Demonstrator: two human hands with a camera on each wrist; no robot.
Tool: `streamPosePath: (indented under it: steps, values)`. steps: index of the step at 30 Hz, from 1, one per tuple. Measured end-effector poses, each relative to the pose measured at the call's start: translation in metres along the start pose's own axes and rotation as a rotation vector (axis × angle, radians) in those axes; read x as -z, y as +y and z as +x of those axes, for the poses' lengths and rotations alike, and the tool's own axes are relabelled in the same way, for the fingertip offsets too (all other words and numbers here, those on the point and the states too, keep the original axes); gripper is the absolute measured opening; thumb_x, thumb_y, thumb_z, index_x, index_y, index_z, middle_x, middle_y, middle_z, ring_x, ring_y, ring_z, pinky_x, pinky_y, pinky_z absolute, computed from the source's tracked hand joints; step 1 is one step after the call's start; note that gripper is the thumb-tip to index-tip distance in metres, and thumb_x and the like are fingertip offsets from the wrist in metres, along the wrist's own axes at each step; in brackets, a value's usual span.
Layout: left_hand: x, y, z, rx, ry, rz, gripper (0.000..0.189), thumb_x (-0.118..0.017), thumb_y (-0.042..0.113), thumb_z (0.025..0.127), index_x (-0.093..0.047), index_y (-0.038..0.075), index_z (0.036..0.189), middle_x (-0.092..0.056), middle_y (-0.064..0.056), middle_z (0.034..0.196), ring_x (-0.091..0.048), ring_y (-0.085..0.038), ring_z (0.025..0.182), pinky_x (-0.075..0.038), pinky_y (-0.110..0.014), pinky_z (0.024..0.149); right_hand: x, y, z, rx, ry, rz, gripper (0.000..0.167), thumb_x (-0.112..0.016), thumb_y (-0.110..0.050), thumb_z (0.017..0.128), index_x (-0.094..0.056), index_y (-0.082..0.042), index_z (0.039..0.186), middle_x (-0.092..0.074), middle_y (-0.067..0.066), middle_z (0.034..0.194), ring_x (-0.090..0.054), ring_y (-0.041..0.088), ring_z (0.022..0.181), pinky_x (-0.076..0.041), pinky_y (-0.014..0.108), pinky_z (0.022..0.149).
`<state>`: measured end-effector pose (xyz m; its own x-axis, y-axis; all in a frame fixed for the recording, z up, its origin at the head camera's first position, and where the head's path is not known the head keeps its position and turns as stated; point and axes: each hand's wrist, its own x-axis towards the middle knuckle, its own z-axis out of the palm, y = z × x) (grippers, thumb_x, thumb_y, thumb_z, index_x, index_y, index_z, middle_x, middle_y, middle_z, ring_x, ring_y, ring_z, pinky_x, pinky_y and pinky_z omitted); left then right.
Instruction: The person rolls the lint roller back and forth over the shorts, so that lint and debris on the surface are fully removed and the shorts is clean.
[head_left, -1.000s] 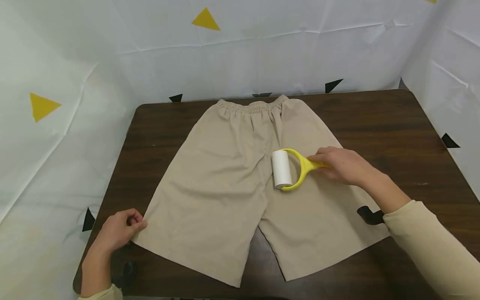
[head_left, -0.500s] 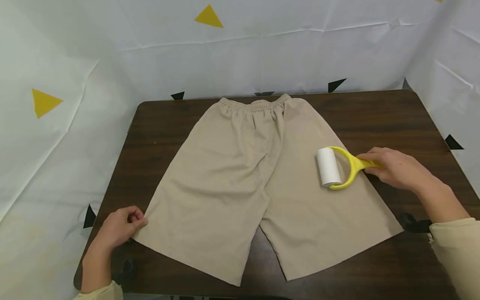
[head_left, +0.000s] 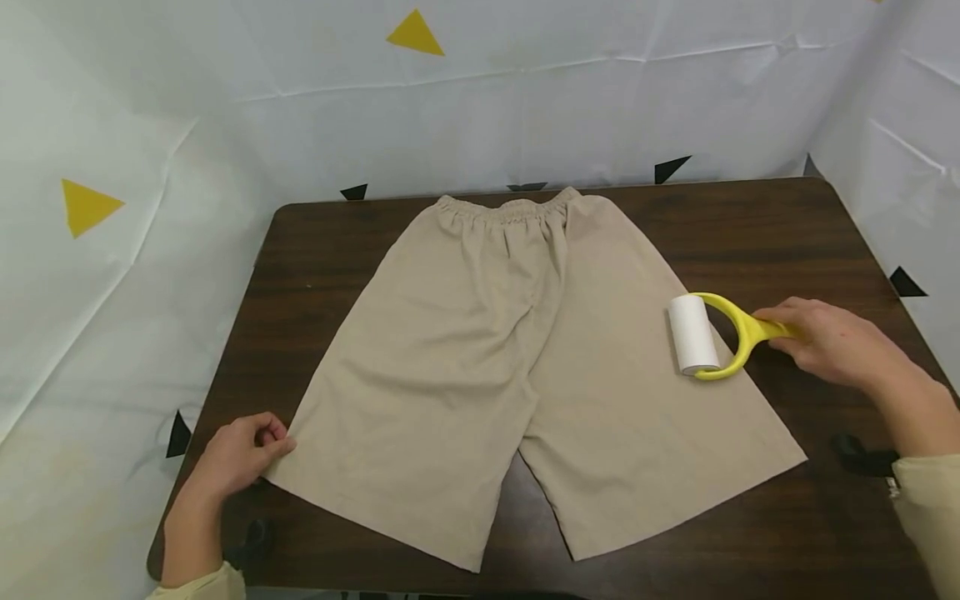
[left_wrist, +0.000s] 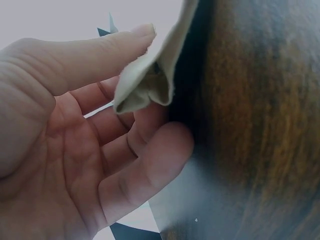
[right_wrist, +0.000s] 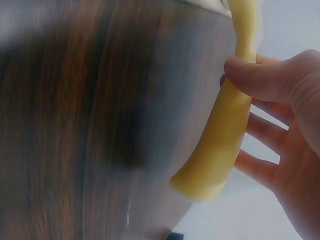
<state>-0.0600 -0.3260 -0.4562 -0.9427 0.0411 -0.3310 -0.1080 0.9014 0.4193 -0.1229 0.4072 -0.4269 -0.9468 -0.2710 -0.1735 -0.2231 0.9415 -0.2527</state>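
Observation:
Beige shorts [head_left: 435, 375] with an elastic waistband lie spread on the table, waistband at the far side. My left hand [head_left: 238, 454] pinches the outer hem corner of the left leg; the left wrist view shows the folded cloth edge [left_wrist: 145, 85] between thumb and fingers. In my right hand [head_left: 836, 342] is a lint roller, gripped by its yellow handle [right_wrist: 220, 135]. Its white roll [head_left: 693, 335] lies over the outer edge of the right leg, about halfway down. The right hand itself is beyond the shorts, above the bare wood.
The dark wood-grain table [head_left: 765, 242] has rounded corners. White sheeting [head_left: 480, 125] with yellow and black triangles stands behind it and at both sides. Each wrist bears a black strap-like piece [head_left: 862, 457].
The right hand has drawn the lint roller to the right, from near the middle seam across the right leg to its outer edge. My left hand keeps its hold on the hem.

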Motion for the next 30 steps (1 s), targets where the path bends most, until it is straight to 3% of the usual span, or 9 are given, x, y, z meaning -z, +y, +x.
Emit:
streamPosePath:
  steps: [9,15,21,30]
  values:
    - [-0.001,-0.003,0.000,0.000,0.003,0.003,0.019,-0.074,0.023,0.087,-0.063,0.007,0.088,-0.055,-0.002,0.073,-0.049,-0.017,0.063,-0.039,-0.033,0.056,-0.007,-0.048,0.008,0.137,0.023,-0.039,0.040,-0.075,-0.009,0.085,-0.064,-0.001,0.123,-0.065,0.009,0.106,-0.061,0.025,0.090,-0.050,0.050,0.074]
    - [0.000,-0.001,0.000,-0.013,0.006,0.004,0.018,-0.074,0.022,0.087,-0.063,0.007,0.087,-0.055,-0.001,0.072,-0.049,-0.017,0.063,-0.039,-0.033,0.056,-0.017,-0.086,0.015,0.288,0.102,-0.095,0.037,-0.081,-0.010,0.079,-0.069,-0.008,0.115,-0.066,0.003,0.101,-0.061,0.019,0.085,-0.052,0.043,0.068]
    - [0.002,0.003,0.000,-0.014,0.001,0.001,0.019,-0.073,0.022,0.087,-0.062,0.007,0.087,-0.055,-0.002,0.073,-0.049,-0.017,0.063,-0.039,-0.033,0.056,-0.031,-0.126,0.026,0.402,0.168,-0.118,0.033,-0.082,-0.012,0.078,-0.071,-0.012,0.109,-0.062,-0.002,0.090,-0.056,0.013,0.076,-0.049,0.033,0.062]
    - [0.001,0.002,-0.001,-0.001,0.002,0.002,0.019,-0.074,0.022,0.087,-0.063,0.007,0.087,-0.055,-0.002,0.073,-0.049,-0.017,0.064,-0.039,-0.033,0.056,-0.039,-0.175,0.047,0.507,0.221,-0.148,0.023,-0.079,-0.012,0.082,-0.069,-0.013,0.102,-0.057,-0.002,0.083,-0.051,0.013,0.071,-0.043,0.029,0.053]
